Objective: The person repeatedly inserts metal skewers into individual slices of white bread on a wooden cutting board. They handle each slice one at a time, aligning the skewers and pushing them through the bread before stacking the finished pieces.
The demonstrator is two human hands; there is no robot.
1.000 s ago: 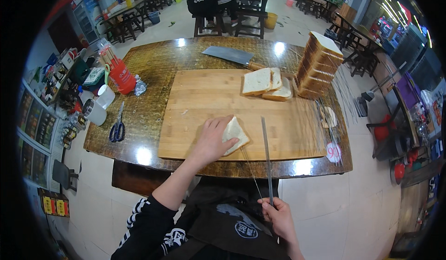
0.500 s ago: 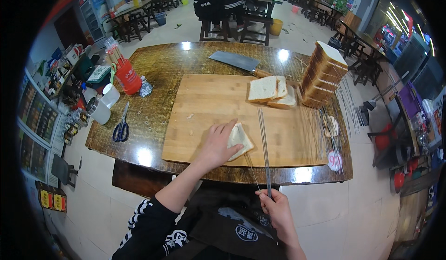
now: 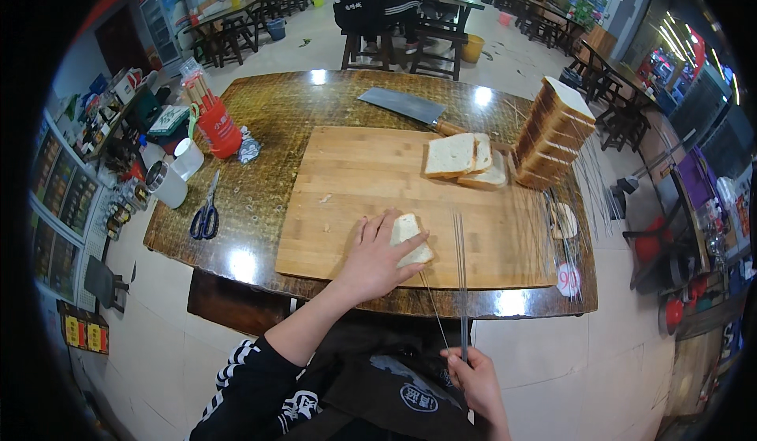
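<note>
On the near part of the wooden cutting board, my left hand lies flat over a slice of white bread, its fingers spread across it. At the board's near edge, below, my right hand is closed round several thin metal skewers. Most of them point up over the board in a bundle. One single skewer angles from the right fingertips to the near edge of the slice; whether its tip is inside the bread is hidden.
More bread slices lie at the board's far right, beside a tall bread stack. Loose skewers are scattered along the right edge. Behind the board rests a cleaver. Scissors and a red skewer holder are on the left.
My right hand has moved slightly toward me, and more of the single skewer shows between it and the bread. My left fingers have shifted and spread over the slice.
</note>
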